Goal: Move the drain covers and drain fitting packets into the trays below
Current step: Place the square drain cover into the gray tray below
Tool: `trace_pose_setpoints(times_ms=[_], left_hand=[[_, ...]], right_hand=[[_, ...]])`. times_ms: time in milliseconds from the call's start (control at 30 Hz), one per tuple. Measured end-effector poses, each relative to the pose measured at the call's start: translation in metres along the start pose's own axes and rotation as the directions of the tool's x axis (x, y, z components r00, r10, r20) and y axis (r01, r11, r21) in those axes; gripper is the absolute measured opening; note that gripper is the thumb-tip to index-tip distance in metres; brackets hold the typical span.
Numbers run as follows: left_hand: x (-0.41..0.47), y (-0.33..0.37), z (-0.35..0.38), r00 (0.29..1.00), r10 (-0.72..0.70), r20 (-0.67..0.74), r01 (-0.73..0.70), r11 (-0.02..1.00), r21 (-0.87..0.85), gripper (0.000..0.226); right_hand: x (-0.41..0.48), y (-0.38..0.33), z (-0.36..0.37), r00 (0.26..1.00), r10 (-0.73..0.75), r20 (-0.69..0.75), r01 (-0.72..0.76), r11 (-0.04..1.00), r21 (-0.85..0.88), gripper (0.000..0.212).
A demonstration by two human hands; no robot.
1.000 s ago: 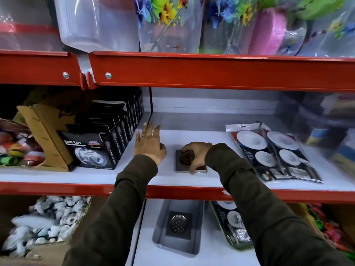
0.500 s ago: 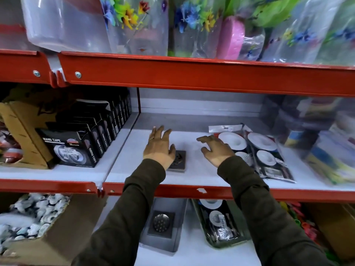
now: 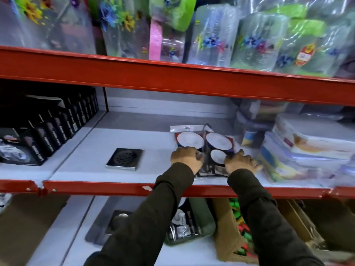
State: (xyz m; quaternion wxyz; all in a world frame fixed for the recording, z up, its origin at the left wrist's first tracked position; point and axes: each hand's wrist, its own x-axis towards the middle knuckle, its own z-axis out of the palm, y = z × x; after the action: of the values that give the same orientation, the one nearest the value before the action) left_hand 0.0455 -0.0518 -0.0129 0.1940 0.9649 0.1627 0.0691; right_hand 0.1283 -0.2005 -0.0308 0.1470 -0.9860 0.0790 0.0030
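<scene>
A square metal drain cover [image 3: 124, 158] lies alone on the white middle shelf. To its right lies a pile of drain fitting packets [image 3: 203, 143] showing white discs on dark card. My left hand [image 3: 186, 158] rests on the packets' left side and my right hand [image 3: 241, 162] on their right side, fingers curled at the edges. Whether the fingers grip the packets is unclear. On the shelf below, a grey tray [image 3: 96, 232] holds another drain cover [image 3: 120, 217], and a green tray [image 3: 204, 220] holds packets; my sleeves hide part of both.
Black tape boxes [image 3: 50, 135] stand in a row at the left of the middle shelf. Clear plastic containers [image 3: 299, 148] are stacked at its right. A red shelf lip [image 3: 115, 188] runs along the front. Cardboard boxes [image 3: 228, 244] stand on the lower shelf.
Both hands left the drain cover and moved right onto the packets. The cover stays on the shelf. The view has swung to the right.
</scene>
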Motion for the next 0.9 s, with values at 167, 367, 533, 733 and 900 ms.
trace_pose_setpoints(times_ms=[167,367,533,733,900], left_hand=[[0.003,0.028,0.015,0.998,-0.052,0.033,0.052,0.999,0.011,0.035],[-0.012,0.010,0.013,0.978,-0.209,-0.024,0.199,0.956,-0.217,0.031],[-0.028,-0.012,0.017,0.914,-0.404,0.039,0.404,0.894,-0.195,0.055],[-0.034,-0.012,0.022,0.938,-0.345,0.021,0.328,0.870,-0.367,0.041],[-0.038,-0.006,0.027,0.965,-0.262,-0.005,0.242,0.896,-0.372,0.033]], right_hand=[[0.010,0.019,0.005,0.996,-0.051,0.076,0.048,0.998,0.042,0.050],[0.013,0.014,0.005,0.937,-0.346,0.053,0.252,0.772,0.584,0.054],[0.000,0.001,0.014,0.898,-0.425,0.110,0.310,0.791,0.528,0.056],[-0.003,0.014,0.012,0.918,-0.385,0.098,0.270,0.787,0.555,0.040],[-0.005,0.039,-0.004,0.923,-0.347,0.166,0.243,0.860,0.449,0.030]])
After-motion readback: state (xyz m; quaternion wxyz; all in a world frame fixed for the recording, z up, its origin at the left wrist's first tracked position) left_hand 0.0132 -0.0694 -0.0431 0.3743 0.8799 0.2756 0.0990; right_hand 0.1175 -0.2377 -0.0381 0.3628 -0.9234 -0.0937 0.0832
